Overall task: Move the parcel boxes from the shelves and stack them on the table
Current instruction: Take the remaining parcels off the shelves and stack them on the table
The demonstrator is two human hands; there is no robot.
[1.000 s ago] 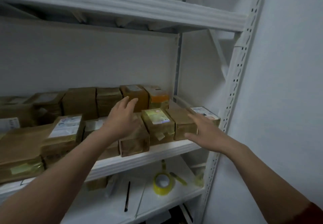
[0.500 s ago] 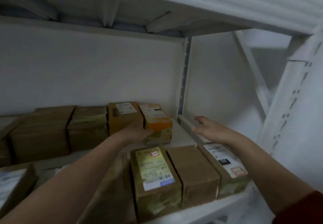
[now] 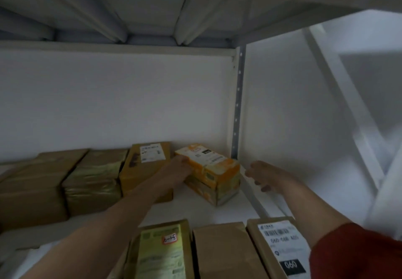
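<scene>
Two hands are now deep in the shelf [image 3: 195,211], at the back row; a second ago both hovered over the front row. The left hand [image 3: 178,171] lies against the left side of the orange parcel box [image 3: 214,170], right of frame centre. Whether its fingers wrap round or just press flat can't be told, since the back of the hand hides them. The right hand [image 3: 264,175] has gone from above the white-label box [image 3: 280,244] to just right of the orange box. It is near but not touching, fingers loosely curled, holding nothing. The hands are apart, with the box between them.

The orange box now sits skewed, near end swung toward frame right, with a gap opened to the labelled kraft box [image 3: 148,159] on its left; half a second ago the two sat side by side. The view has also pushed in closer.

Judgement: this is the pick target, being worked loose for a two-handed lift. It is not yet off the shelf, and no tabletop is in view.

Surface: white shelf board. The back row runs left with taped brown boxes [image 3: 95,176]. In the front row along the bottom edge are the green-label box [image 3: 161,252], the plain brown box [image 3: 221,252] and the white-label one.

Room: white wall [image 3: 108,100] behind, the underside of the upper shelf [image 3: 152,6] across the top, a perforated upright [image 3: 238,104] right of centre. Dim light. A red sleeve [image 3: 356,252] shows at lower right.
</scene>
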